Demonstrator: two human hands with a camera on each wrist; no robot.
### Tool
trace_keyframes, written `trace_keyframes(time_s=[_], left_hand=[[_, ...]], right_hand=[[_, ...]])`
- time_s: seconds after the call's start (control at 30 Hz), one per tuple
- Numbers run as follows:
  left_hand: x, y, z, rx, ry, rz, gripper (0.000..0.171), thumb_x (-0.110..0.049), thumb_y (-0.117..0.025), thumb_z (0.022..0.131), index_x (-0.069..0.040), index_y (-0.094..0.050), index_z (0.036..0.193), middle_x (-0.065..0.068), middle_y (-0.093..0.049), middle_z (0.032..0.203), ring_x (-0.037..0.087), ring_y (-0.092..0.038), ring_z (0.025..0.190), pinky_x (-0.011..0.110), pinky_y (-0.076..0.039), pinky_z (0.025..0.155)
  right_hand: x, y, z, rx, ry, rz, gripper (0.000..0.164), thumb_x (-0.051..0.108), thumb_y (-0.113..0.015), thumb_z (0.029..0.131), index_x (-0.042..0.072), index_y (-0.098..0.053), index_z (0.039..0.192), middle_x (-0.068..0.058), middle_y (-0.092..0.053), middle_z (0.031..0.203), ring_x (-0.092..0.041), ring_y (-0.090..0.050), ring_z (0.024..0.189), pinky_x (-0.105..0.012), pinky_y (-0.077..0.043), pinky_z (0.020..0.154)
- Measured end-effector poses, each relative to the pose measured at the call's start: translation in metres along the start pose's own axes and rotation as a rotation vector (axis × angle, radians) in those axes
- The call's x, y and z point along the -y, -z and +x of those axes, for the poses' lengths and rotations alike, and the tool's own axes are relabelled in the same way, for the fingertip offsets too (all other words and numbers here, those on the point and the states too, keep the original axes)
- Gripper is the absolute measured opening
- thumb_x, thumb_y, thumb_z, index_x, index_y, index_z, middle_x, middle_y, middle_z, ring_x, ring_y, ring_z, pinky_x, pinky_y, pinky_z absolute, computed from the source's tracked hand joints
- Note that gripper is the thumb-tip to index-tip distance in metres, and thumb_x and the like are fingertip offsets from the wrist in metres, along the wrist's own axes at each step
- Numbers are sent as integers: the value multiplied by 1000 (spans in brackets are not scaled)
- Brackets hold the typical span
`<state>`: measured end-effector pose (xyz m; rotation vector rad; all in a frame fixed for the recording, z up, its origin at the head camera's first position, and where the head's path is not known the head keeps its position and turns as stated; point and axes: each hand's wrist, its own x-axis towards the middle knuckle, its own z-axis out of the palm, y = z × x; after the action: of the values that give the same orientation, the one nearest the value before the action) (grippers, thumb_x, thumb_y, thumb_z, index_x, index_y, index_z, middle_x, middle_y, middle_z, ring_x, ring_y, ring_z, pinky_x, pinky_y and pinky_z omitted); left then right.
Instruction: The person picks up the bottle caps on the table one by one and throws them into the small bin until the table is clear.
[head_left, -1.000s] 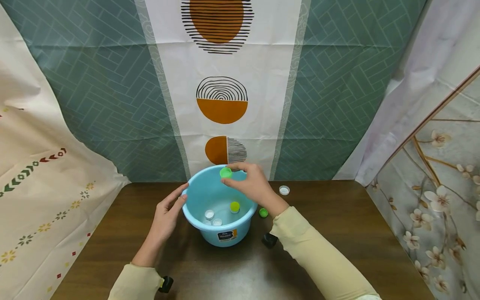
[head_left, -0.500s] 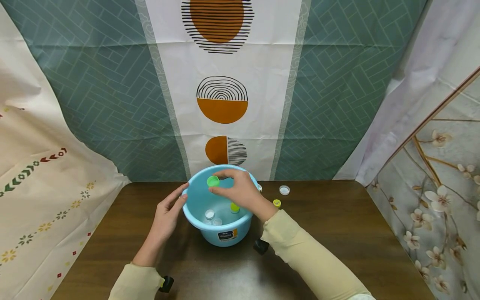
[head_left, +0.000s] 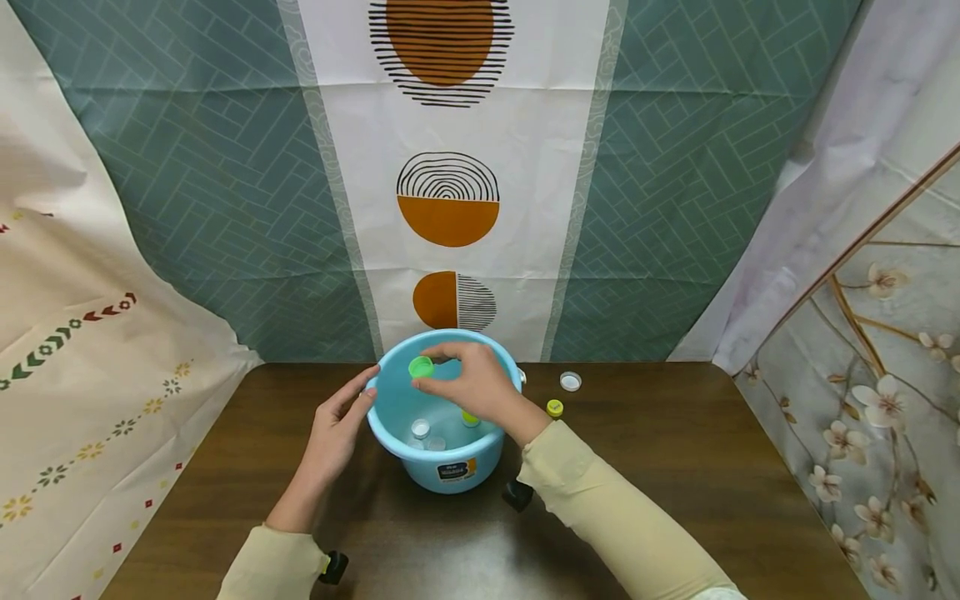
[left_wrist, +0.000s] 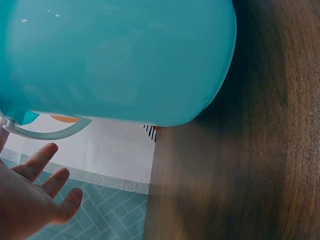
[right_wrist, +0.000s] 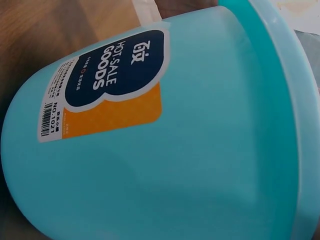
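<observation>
My right hand (head_left: 477, 383) pinches a bright green bottle cap (head_left: 421, 367) between thumb and fingers, over the mouth of a light blue plastic bucket (head_left: 442, 467). Down in the bucket lie several small caps, among them a white cap (head_left: 420, 428) and a yellow-green cap (head_left: 470, 419) partly covered by that hand. My left hand (head_left: 333, 423) rests its thumb and index fingertips on the bucket's left rim; in the left wrist view its other fingers (left_wrist: 65, 205) are spread loosely away from the wall. The right wrist view shows only the bucket's labelled side (right_wrist: 150, 165).
Right of the bucket, a yellow cap (head_left: 554, 407) and a white-rimmed round lid (head_left: 570, 381) lie on the dark wooden table (head_left: 652, 467). A patterned curtain (head_left: 480, 125) hangs directly behind the table. A pale curved handle (left_wrist: 55, 134) sticks out from the bucket's side.
My right hand has moved left and slightly down over the bucket with the green cap. The yellow cap outside came into sight; a green cap on the table is now hidden. The left hand stayed.
</observation>
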<state>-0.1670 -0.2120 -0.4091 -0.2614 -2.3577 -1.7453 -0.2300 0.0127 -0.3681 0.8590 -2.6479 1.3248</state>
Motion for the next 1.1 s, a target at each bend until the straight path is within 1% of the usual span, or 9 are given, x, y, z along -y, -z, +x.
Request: trace_keyframes(time_s=[0.17, 0.3, 0.4, 0.47, 0.6, 0.73, 0.83, 0.97, 1.1], left_hand=[[0, 0, 0, -2, -5, 19, 41, -29, -49, 98, -19, -49, 137, 4, -48, 142, 22, -47, 128, 14, -46, 85], [-1, 0, 1, -11, -5, 25, 41, -30, -50, 98, -20, -49, 137, 4, -48, 141, 21, -48, 127, 14, -45, 85], [0, 0, 1, -18, 8, 15, 41, -31, -51, 97, -20, -50, 136, 2, -49, 141, 19, -48, 127, 13, -45, 86], [5, 0, 3, -23, 16, 3, 41, -32, -51, 96, -22, -51, 136, 0, -49, 140, 18, -48, 127, 14, -45, 87], [21, 0, 6, -37, 19, 2, 40, -35, -51, 96, -27, -51, 135, -3, -50, 140, 14, -48, 127, 13, -44, 88], [30, -1, 8, -44, 2, 30, 40, -37, -50, 96, -29, -49, 135, -4, -50, 140, 13, -49, 126, 13, -44, 88], [30, -1, 8, -49, 1, 38, 40, -38, -49, 96, -30, -50, 135, -5, -50, 139, 12, -49, 125, 13, -44, 89], [29, -2, 7, -54, 11, 39, 39, -39, -49, 96, -30, -50, 135, -6, -50, 139, 11, -48, 126, 13, -43, 90], [29, -2, 7, -52, 19, 38, 39, -40, -49, 96, -32, -50, 134, -8, -50, 139, 9, -48, 125, 13, -43, 89]], right_hand=[[-3, 1, 1, -5, -20, 18, 48, 53, -70, 77, 30, -64, 118, 9, -65, 117, -7, -55, 113, -37, -45, 96], [-5, 4, 1, -29, -33, 22, 45, 54, -71, 75, 32, -64, 115, 10, -66, 115, -4, -56, 110, -34, -46, 94], [-7, 6, 1, -32, -53, 30, 45, 55, -71, 75, 33, -64, 113, 11, -65, 114, -4, -56, 109, -33, -46, 94], [-7, 8, 0, -32, -65, 38, 45, 55, -71, 75, 33, -65, 114, 11, -65, 115, -5, -56, 110, -34, -46, 94], [-8, 14, -1, -34, -83, 43, 46, 55, -71, 75, 32, -65, 114, 11, -64, 116, -7, -55, 112, -36, -46, 95], [-12, 23, -4, -54, -98, 39, 46, 54, -71, 75, 33, -64, 115, 14, -62, 118, -8, -53, 115, -37, -45, 97], [-15, 32, -7, -83, -118, 52, 46, 53, -71, 75, 33, -64, 115, 15, -61, 120, -9, -54, 115, -36, -48, 94], [-24, 46, -12, -134, -139, 76, 49, 52, -73, 75, 28, -64, 117, 12, -61, 121, -15, -56, 115, -39, -50, 90], [-38, 61, -19, -191, -135, 43, 52, 52, -72, 76, 24, -64, 118, 11, -62, 121, -15, -53, 118, -43, -46, 96]])
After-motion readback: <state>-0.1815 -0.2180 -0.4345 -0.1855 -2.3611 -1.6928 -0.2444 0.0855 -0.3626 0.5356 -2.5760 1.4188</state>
